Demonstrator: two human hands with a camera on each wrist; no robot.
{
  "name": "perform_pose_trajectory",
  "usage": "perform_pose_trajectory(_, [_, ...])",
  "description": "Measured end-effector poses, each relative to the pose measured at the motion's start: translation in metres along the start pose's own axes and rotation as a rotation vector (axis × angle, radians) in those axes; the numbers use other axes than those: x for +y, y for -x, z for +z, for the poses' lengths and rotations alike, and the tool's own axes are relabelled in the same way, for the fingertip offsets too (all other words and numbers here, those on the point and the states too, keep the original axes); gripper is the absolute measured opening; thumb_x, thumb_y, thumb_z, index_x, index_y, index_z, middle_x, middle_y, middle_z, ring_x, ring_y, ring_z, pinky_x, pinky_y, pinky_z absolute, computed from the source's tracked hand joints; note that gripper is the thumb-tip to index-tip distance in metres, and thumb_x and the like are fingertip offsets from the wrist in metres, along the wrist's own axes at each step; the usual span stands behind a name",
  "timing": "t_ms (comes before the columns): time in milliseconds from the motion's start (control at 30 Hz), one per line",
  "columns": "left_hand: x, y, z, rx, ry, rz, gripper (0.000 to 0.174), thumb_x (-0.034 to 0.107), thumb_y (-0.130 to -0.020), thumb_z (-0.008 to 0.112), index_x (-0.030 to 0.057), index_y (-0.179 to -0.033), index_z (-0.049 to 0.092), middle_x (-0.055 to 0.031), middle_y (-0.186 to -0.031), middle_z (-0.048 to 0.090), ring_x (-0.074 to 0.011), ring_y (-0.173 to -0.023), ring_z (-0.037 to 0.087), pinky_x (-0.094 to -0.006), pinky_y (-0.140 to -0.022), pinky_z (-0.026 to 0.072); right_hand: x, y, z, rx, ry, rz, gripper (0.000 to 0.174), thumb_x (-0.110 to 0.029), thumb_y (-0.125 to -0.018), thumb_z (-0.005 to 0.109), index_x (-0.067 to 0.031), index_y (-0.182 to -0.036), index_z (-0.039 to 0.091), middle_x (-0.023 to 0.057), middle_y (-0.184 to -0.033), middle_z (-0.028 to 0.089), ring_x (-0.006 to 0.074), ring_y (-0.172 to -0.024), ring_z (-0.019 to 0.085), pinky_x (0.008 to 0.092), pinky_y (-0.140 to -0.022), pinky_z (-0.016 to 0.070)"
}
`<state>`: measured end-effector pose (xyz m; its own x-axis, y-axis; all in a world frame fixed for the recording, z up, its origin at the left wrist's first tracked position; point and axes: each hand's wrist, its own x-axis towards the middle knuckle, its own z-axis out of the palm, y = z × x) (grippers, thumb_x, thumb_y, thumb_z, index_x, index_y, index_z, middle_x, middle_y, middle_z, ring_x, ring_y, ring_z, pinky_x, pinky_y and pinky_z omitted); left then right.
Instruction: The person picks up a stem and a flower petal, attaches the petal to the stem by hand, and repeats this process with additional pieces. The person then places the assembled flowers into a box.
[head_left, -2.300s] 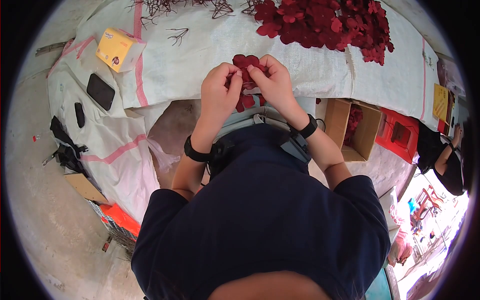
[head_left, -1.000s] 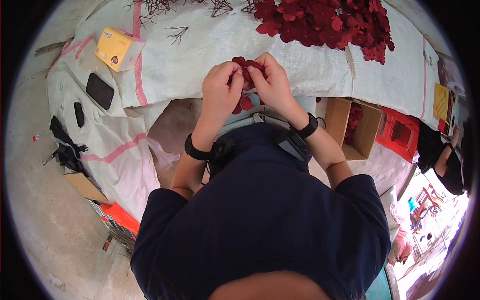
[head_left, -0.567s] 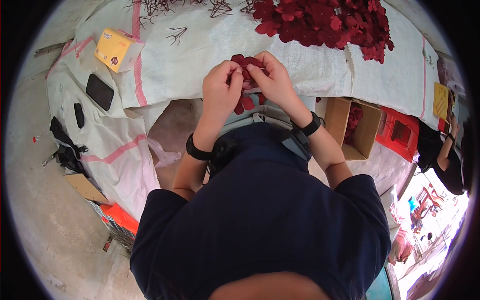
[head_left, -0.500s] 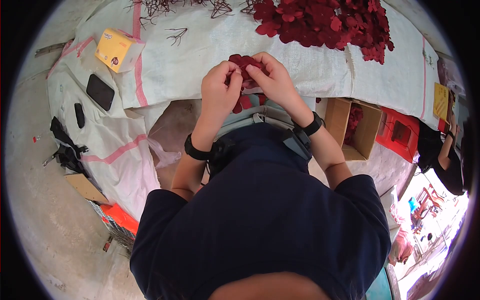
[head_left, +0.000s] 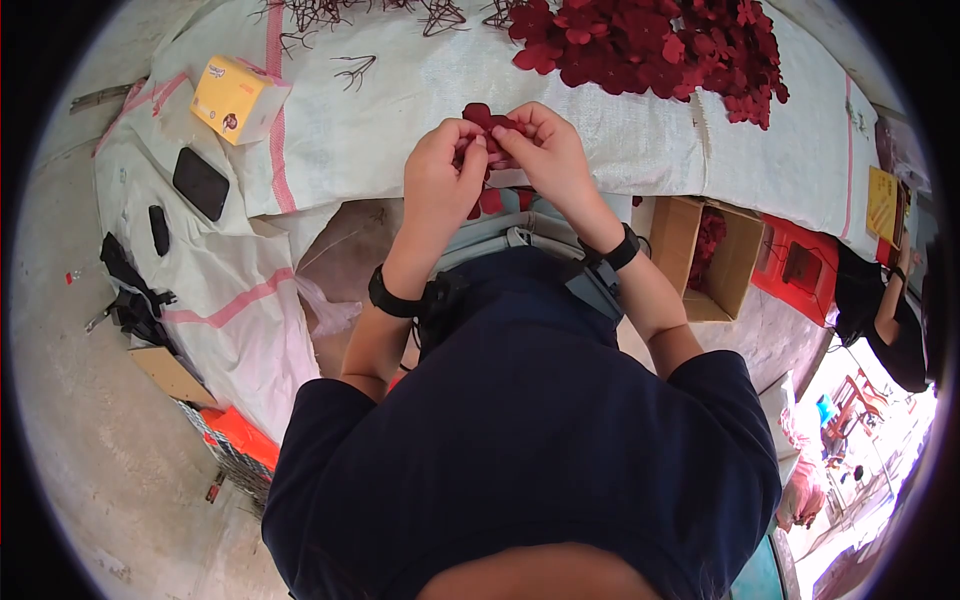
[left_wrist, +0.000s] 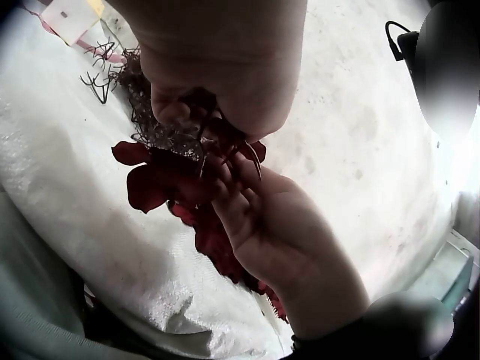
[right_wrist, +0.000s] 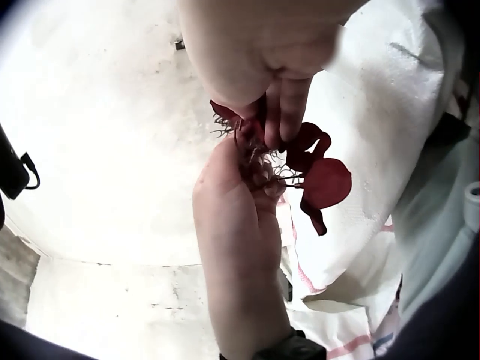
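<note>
In the head view my left hand (head_left: 440, 170) and right hand (head_left: 552, 160) meet at the front edge of the covered table. Between their thumbs and fingers they pinch a dark red artificial flower (head_left: 478, 114). Its petals spread past the fingertips, and lower red petals (head_left: 490, 202) hang below the hands. Thin brown wire stems (left_wrist: 260, 161) poke out between the hands in the left wrist view. Seen from the right wrist, round petals (right_wrist: 328, 184) stick out on one side, joined to thin stems. The fingers hide the flower's centre.
A heap of red petal pieces (head_left: 650, 50) lies at the back right of the white woven sheet (head_left: 420, 75). Branched brown stems (head_left: 440, 15) lie at the back. Leftward are a yellow box (head_left: 228, 95) and a phone (head_left: 201, 184). A cardboard box (head_left: 733, 260) stands at right.
Both hands keep their pinch on the artificial flower, with small finger shifts. The upper petals now stand slightly higher and turned; the petals below show less.
</note>
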<state>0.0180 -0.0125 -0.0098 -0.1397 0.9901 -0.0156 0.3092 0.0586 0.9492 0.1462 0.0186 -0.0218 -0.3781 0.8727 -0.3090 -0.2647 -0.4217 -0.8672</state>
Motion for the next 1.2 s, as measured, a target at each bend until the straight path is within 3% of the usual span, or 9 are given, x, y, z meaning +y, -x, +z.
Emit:
perform_pose_trajectory(400, [0.004, -0.007, -0.001, 0.050, -0.186, 0.206, 0.005, 0.003, -0.072, 0.052, -0.0009, -0.073, 0.052, -0.0120, -0.065, 0.053, -0.0259, -0.060, 0.050, -0.0327, -0.055, 0.0395, 0.001, -0.001, 0.009, 0.122, 0.214, -0.181, 0.007, -0.002, -0.080, 0.049, 0.0031, -0.085, 0.048, 0.0051, -0.076, 0.056, 0.0074, -0.068, 0.054, 0.0202, -0.060, 0.0474])
perform_pose_trajectory(633, [0.008, -0.007, 0.000, 0.056, -0.193, 0.212, 0.004, 0.003, -0.072, 0.051, -0.0012, -0.073, 0.052, -0.0125, -0.066, 0.053, -0.0267, -0.061, 0.049, -0.0336, -0.055, 0.0391, 0.002, 0.000, 0.011, 0.151, 0.318, -0.224, 0.006, -0.002, -0.080, 0.050, 0.0028, -0.084, 0.047, 0.0045, -0.076, 0.056, 0.0064, -0.069, 0.053, 0.0196, -0.061, 0.0462])
perform_pose_trajectory(967, [0.009, -0.004, 0.003, 0.076, -0.183, 0.212, 0.003, 0.001, -0.073, 0.050, -0.0017, -0.075, 0.051, -0.0131, -0.067, 0.053, -0.0278, -0.063, 0.049, -0.0339, -0.057, 0.0393, 0.006, 0.005, 0.016, 0.178, 0.235, -0.221, 0.007, -0.002, -0.080, 0.049, 0.0028, -0.084, 0.046, 0.0046, -0.076, 0.055, 0.0065, -0.069, 0.052, 0.0189, -0.060, 0.0450])
perform_pose_trajectory(1100, [0.007, -0.003, 0.004, 0.079, -0.167, 0.211, 0.004, 0.002, -0.074, 0.050, -0.0016, -0.075, 0.051, -0.0130, -0.066, 0.052, -0.0267, -0.061, 0.049, -0.0330, -0.056, 0.0394, 0.005, 0.008, 0.018, 0.187, 0.281, -0.255, 0.008, -0.002, -0.080, 0.049, 0.0029, -0.086, 0.046, 0.0050, -0.077, 0.056, 0.0067, -0.069, 0.053, 0.0190, -0.060, 0.0450])
perform_pose_trajectory(1200, [0.004, -0.002, 0.003, 0.051, -0.072, 0.110, 0.005, 0.002, -0.075, 0.051, -0.0023, -0.076, 0.051, -0.0119, -0.064, 0.052, -0.0219, -0.057, 0.050, -0.0296, -0.052, 0.0402, 0.003, 0.008, 0.018, 0.174, 0.305, -0.263, 0.010, -0.002, -0.080, 0.050, 0.0032, -0.088, 0.046, 0.0053, -0.078, 0.056, 0.0069, -0.069, 0.053, 0.0193, -0.060, 0.0450])
